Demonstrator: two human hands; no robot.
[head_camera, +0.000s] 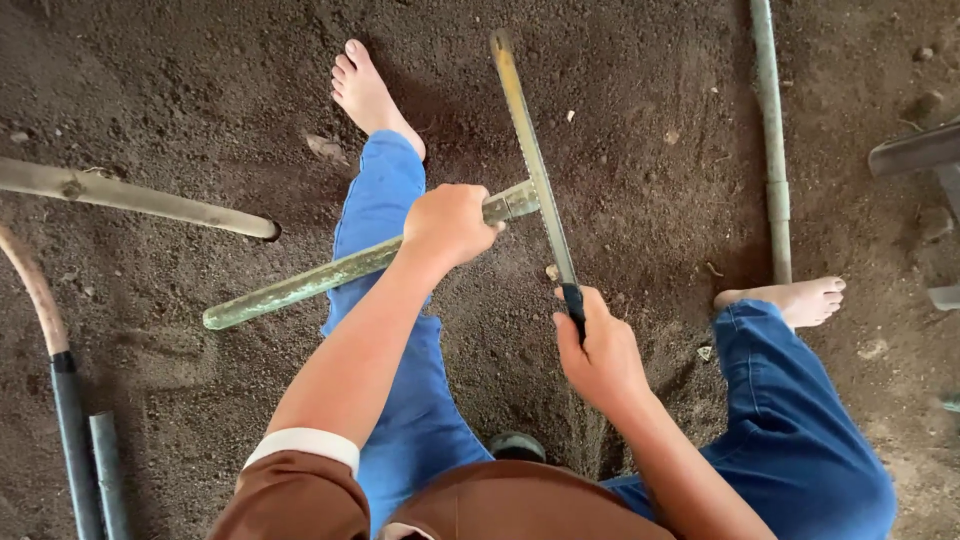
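A long, round, pale green bamboo stick (340, 272), mottled and dull on its surface, lies slantwise across the person's left thigh, its lower end out over the soil at the left and its upper end rising toward the middle of the view. The left hand (447, 224) is clenched around it close to that upper end, knuckles up. Across the stick's tip rests a narrow, flat metal saw blade (532, 160), yellowish and worn, with fine teeth along one edge; blade and stick meet almost at a right angle and touch there. The right hand (598, 352) is wrapped tight on the saw's dark handle (573, 301), thumb along the top.

Beneath the stick are the person's loose blue cloth trousers (400, 400), creased at the knee, and both feet are bare: the left foot (367, 92) stretched forward, the right foot (790, 299) turned out to the side. Brown sleeves with a white cuff (305, 442) show at the bottom edge.

All around is dark, crumbly, grainy earth (200, 90) scattered with small stones. A thicker pale bamboo pole (140, 200) lies at the left, well apart from the stick, with dark smooth pipes (80, 440) below it. A slim grey-green jointed pole (772, 140) lies at the right near the right foot.
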